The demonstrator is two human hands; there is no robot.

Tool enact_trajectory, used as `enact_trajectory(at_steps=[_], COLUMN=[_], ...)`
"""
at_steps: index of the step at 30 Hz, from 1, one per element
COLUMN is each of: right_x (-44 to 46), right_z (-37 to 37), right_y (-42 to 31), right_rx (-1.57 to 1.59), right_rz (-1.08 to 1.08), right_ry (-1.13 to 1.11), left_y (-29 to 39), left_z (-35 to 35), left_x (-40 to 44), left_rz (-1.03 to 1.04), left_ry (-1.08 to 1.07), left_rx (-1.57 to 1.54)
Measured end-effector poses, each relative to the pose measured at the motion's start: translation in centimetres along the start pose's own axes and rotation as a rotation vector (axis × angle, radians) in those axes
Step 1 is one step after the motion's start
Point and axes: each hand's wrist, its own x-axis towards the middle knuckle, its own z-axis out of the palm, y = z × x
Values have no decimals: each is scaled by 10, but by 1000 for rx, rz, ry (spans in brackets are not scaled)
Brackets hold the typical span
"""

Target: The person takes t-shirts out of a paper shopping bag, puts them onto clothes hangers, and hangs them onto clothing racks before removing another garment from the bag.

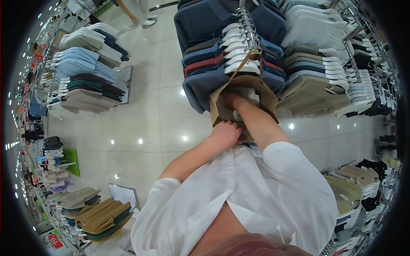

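Note:
A brown paper bag (267, 94) hangs by its handle from the end of a metal clothes rail (248, 26), its mouth facing up towards me. My left hand (226, 133) has its fingers curled over the bag's near rim. Deep inside the bag is my right hand (232, 100), its fingers mostly hidden, so its grip does not show. Beside it lie pale items (252, 96) whose kind I cannot make out. Directly behind the bag, blue, red and dark garments (204, 81) hang on white hangers.
Racks of shirts stand left (83, 70) and right (318, 91). Brown garments (102, 214) hang at lower left, and khaki ones (344, 194) at lower right. Glossy tiled floor (145, 106) runs between the racks. A red price sign (55, 240) shows at lower left.

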Motion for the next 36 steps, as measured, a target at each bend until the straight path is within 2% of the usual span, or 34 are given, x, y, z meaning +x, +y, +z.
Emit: enact_trajectory(at_steps=[4,7,9,14,16,19,22,26,28,31,34,36], right_x=[21,40,36,8,-10,-24,-31,-8,-51,-60,-66,-77], right_z=[26,40,46,24,11,-1,4,22,-26,-38,-48,-66], right_y=[11,10,15,10,6,8,8,17,-10,-11,-9,-12], right_rx=[20,-135,-45,-68,-135,-58,-190,-137,-104,-111,-101,-5], right_rz=[-20,49,50,134,191,161,155,116,153,118,58,121], right_ry=[73,39,124,129,212,133,216,141,32,-57,106,70], left_y=[2,2,3,0,3,7,10,9,11,10,7,7], left_z=[-2,-3,-1,7,5,5,7,14,7,5,-5,-14], left_x=[0,1,0,-1,-2,-3,-1,0,-1,0,-1,-6], left_rz=[-16,-22,-15,-14,-4,7,13,31,11,7,32,35], left_ry=[18,36,46,91,91,103,128,189,116,64,48,57], left_rx=[19,28,30,16,15,24,28,42,38,40,30,3])
